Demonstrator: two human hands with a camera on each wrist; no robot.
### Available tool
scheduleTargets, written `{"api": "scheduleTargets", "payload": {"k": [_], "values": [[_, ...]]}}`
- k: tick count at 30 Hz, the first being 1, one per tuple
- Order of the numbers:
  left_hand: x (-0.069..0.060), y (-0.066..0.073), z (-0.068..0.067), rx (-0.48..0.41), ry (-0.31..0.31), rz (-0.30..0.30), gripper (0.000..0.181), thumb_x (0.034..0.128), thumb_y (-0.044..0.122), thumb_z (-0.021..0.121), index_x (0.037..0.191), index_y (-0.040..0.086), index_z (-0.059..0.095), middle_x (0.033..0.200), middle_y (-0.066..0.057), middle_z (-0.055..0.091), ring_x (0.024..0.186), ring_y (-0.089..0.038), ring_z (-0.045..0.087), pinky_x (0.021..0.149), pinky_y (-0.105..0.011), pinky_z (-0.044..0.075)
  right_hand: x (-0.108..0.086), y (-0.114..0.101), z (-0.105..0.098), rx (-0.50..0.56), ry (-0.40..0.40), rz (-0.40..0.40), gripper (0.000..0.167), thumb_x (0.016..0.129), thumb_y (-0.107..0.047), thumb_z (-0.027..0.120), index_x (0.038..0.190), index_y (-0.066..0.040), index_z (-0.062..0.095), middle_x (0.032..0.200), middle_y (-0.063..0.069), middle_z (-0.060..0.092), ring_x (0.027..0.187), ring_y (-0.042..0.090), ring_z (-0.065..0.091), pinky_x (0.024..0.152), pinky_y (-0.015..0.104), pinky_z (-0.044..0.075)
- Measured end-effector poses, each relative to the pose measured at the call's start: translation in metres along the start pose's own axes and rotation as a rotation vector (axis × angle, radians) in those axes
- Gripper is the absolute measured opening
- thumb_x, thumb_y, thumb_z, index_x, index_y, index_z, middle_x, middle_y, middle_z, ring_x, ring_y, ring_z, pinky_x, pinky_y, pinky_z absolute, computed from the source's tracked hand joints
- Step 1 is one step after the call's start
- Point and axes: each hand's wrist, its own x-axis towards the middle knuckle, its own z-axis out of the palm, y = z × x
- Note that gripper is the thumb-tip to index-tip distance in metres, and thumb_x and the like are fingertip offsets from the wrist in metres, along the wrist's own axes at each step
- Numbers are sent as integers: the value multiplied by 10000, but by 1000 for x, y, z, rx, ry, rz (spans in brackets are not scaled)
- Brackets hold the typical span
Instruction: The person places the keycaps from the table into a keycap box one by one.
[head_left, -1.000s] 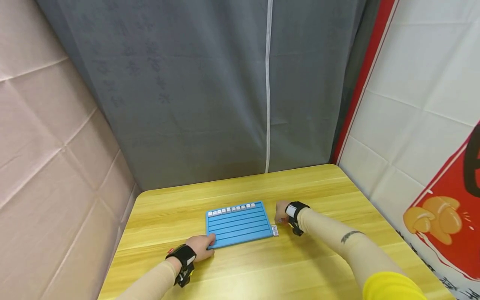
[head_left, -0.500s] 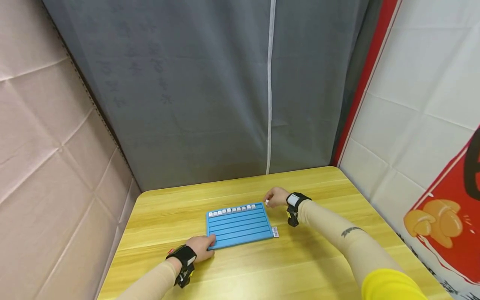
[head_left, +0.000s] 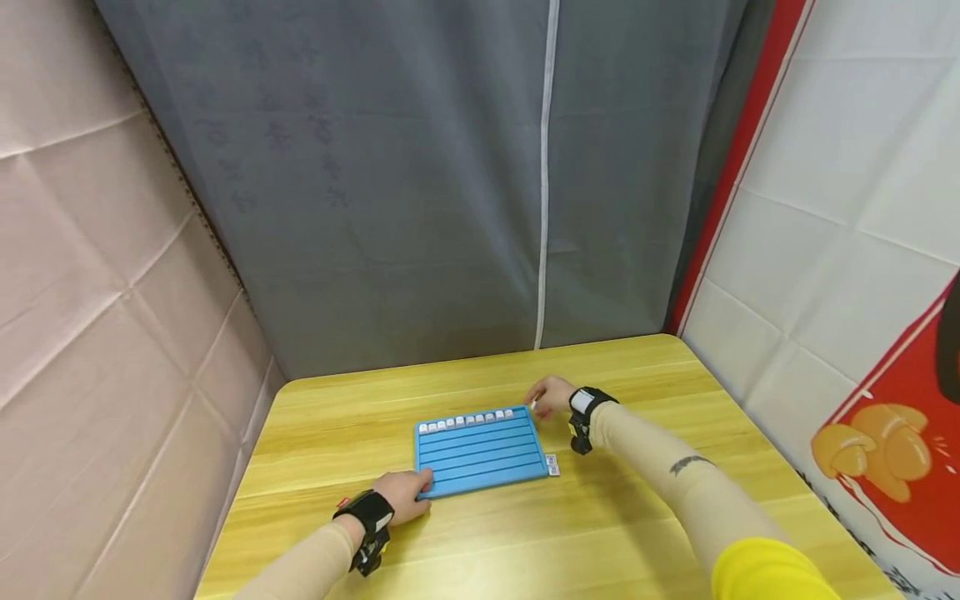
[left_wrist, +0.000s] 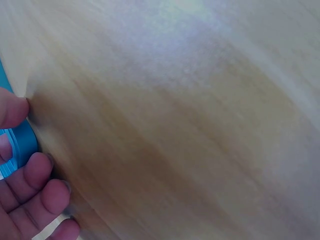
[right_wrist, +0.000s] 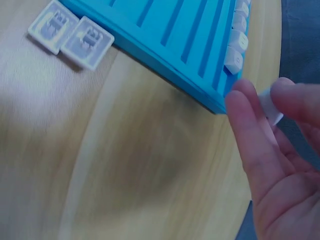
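Observation:
A light-blue grooved tray [head_left: 480, 454] lies on the table, with a row of white keycaps [head_left: 460, 422] in its far groove. My left hand [head_left: 401, 495] grips the tray's near left corner, thumb on top and a finger against the rim [left_wrist: 25, 145]. Just off the far right corner, my right hand [head_left: 551, 394] pinches a white keycap [right_wrist: 270, 107] between thumb and fingers. It is held apart from the last keycap in the row [right_wrist: 233, 60]. The marking on the held keycap cannot be read.
Two keycaps [right_wrist: 70, 40] lie side by side, hollow side up, against the tray's right edge. The yellow wood-grain table [head_left: 630, 375] ends at a grey curtain [head_left: 412, 208] behind, with a pale padded wall [head_left: 135, 333] at left and a white wall [head_left: 810, 192] at right.
My right hand has moved away from beside the tray's right edge to its far right corner, where a keycap now shows in its fingertips. The left hand stays on the tray.

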Motion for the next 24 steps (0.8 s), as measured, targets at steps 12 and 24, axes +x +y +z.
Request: {"api": "scheduleTargets", "payload": {"k": [12, 24], "values": [[-2, 3, 0, 6, 36, 8, 257, 859, 263, 687, 830, 179, 445, 633, 117, 302, 533, -75, 334, 510, -253, 268, 5, 5, 19, -78, 98, -48, 182, 790, 73, 693, 964, 24, 713, 872, 86, 652, 676, 176, 630, 612, 308, 551], [-9, 16, -12, 16, 50, 14, 240, 866, 234, 696, 848, 155, 470, 646, 114, 305, 544, -75, 334, 519, -259, 277, 2, -3, 33, -460, 207, -186, 76, 836, -60, 736, 907, -58, 710, 809, 18, 646, 734, 167, 557, 705, 345, 499]]}}
